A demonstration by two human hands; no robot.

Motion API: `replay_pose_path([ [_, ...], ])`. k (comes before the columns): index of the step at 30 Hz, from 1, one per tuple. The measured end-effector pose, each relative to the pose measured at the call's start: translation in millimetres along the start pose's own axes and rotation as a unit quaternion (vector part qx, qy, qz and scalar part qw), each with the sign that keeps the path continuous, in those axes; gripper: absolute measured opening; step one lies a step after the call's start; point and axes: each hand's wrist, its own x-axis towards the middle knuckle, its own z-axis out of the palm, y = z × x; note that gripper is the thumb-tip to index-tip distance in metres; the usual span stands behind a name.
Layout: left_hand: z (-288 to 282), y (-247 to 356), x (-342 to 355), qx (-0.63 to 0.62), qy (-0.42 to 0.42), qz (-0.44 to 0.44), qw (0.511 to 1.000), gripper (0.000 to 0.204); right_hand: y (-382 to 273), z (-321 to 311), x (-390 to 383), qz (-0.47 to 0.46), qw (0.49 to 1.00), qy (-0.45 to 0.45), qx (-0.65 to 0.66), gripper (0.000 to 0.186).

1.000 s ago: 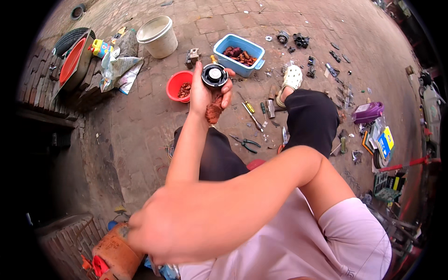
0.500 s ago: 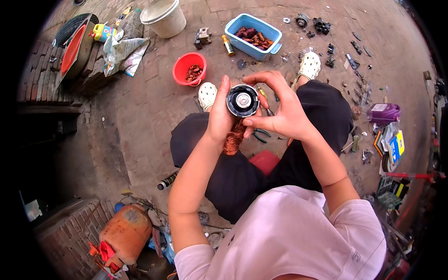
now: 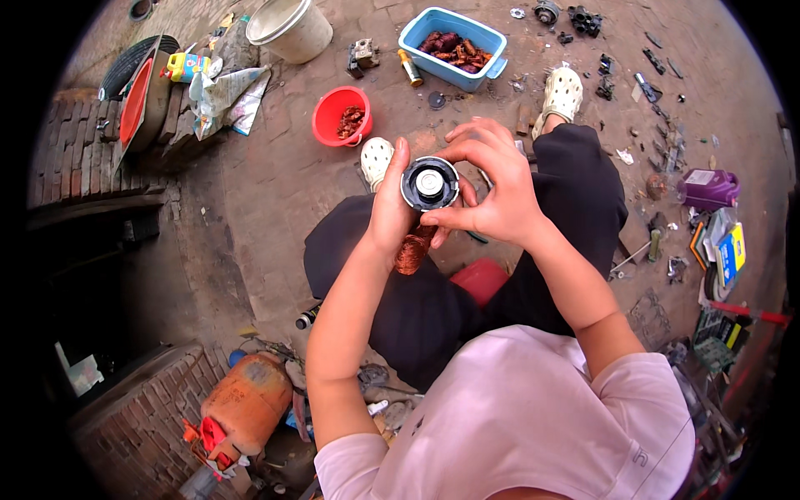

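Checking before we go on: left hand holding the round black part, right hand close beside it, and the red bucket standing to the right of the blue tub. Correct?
Not quite: the red bucket stands to the left of the blue tub, as the head view shows. The rest holds.

A rough workshop: metal parts [image 3: 586, 21] litter the brick-paved ground [image 3: 258, 175] toward its far right corner, a blue tub [image 3: 437, 70] of coppery scrap [image 3: 454, 54] stands near the far edge, a tyre [image 3: 121, 68] and rusty gas cylinder [image 3: 250, 398] by the left.
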Motion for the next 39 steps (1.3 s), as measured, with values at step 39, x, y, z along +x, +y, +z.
replay_pose_path([
  [39, -7.5, -9.4, 6.7, 0.106, 0.035, 0.011, 0.994, 0.078, 4.7, -1.1, -18.4, 0.001, 1.000, 0.020, 0.012, 0.057],
])
